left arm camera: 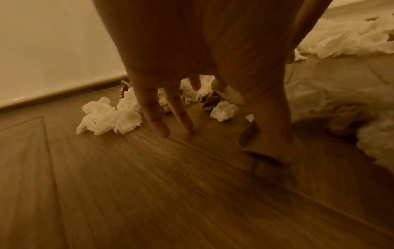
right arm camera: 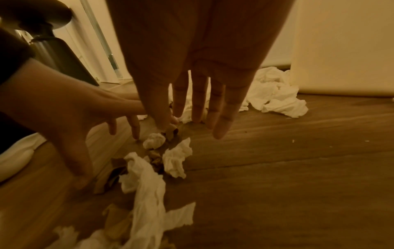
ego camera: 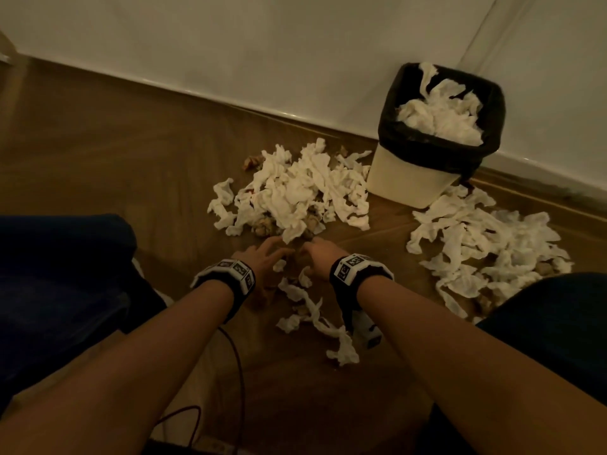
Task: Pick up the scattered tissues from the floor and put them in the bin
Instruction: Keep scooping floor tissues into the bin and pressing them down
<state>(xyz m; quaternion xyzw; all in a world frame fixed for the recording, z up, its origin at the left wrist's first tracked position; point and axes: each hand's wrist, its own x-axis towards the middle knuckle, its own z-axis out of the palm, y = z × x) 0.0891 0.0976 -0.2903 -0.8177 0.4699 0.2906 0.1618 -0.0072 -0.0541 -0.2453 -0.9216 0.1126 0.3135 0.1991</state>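
Both forearms extend forward over the wood floor (ego camera: 131, 165). Left hand (ego camera: 259, 256) and right hand (ego camera: 320, 254) hover low with fingers spread, holding nothing, at the near edge of the scattered tissues (ego camera: 295, 188). Beyond, the bin (ego camera: 410, 178) stands against the wall, tissue-filled.

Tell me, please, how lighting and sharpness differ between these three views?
Head view: dim, fairly sharp, white tissues bright against the dark floor. Left wrist view: amber cast, floor streaked by blur. Right wrist view: amber, right hand a dark soft shape.
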